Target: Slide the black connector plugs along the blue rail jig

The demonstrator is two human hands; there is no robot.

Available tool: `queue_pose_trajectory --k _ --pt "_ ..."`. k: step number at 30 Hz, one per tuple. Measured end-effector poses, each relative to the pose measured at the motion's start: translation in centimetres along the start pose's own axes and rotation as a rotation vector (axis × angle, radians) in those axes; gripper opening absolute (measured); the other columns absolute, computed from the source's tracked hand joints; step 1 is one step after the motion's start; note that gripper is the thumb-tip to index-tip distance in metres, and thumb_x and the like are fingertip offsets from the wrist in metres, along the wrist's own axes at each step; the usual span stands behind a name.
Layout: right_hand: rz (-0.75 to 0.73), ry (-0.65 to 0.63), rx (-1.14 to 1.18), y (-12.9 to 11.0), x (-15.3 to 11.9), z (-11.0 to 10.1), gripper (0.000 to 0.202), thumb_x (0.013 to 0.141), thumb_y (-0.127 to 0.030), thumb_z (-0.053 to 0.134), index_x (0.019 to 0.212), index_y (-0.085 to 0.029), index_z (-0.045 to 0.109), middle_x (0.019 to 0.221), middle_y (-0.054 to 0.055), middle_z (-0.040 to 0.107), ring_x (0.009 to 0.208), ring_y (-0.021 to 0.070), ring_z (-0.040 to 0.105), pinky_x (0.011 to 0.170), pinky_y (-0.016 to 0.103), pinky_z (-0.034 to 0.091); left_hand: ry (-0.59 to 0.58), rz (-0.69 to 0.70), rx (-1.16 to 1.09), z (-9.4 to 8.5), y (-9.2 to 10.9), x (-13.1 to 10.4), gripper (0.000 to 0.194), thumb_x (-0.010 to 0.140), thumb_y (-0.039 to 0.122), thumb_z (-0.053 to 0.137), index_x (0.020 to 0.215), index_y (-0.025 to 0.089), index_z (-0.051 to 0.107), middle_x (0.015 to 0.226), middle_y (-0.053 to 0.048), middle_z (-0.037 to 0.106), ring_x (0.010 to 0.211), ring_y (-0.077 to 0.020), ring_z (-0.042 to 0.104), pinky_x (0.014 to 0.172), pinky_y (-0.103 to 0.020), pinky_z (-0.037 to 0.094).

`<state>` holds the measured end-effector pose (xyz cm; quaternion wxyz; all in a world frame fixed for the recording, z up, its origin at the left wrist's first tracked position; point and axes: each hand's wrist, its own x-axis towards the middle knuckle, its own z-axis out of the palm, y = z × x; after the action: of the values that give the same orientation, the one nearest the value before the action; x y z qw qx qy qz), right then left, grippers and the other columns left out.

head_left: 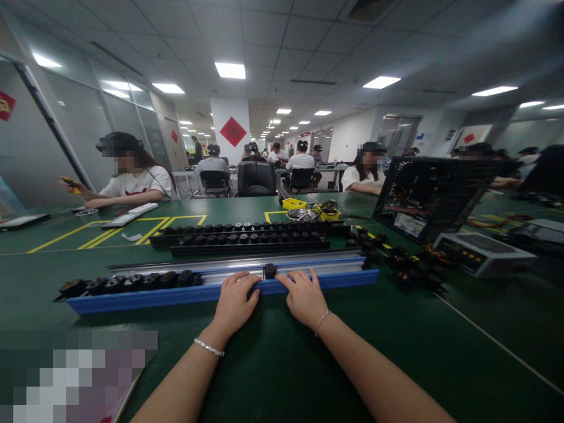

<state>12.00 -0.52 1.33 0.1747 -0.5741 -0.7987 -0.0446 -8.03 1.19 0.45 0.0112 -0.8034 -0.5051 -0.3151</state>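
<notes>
7-odd black modules [152,281] line blue rail [167,298], 9 o'clock; 1 module [269,271] between left hand [235,301] and right hand [306,299], grips unclear; 3 o'clock unfilled.

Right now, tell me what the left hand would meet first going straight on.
For the left hand, likely the small black block just ahead; whether they touch is unclear.

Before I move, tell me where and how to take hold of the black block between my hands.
Probably best: set the grip across the left and right sides of the block, from above. Its top stands above the blue rail, whose near edge screens its lower front; both sides look free, with your left hand and right hand nearby.
</notes>
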Motion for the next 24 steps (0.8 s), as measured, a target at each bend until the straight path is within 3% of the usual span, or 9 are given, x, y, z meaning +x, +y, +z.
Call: queue_pose_trajectory --k 9,24 --pt "-0.009 0.006 0.004 0.5 0.0 -0.1 0.049 0.08 -0.017 0.041 0.125 -0.034 0.049 0.117 0.004 0.057 0.112 0.0193 0.044 0.105 0.042 0.014 0.003 0.004 -0.001 -0.1 0.0 0.0 0.027 0.081 0.025 0.05 0.105 0.026 0.062 0.105 -0.002 0.068 0.111 -0.0241 0.051 0.096 -0.046 0.036" --pt "0.01 -0.013 -0.039 1.1 0.0 -0.4 0.05 0.08 -0.017 0.042 0.126 -0.036 0.048 0.119 0.004 0.055 0.115 0.0193 0.041 0.105 0.042 0.013 0.001 0.008 -0.012 -0.1 -0.1 0.0 0.028 0.081 0.025 0.049 0.106 0.027 0.062 0.105 -0.002 0.068 0.111 -0.0241 0.05 0.097 -0.047 0.036"
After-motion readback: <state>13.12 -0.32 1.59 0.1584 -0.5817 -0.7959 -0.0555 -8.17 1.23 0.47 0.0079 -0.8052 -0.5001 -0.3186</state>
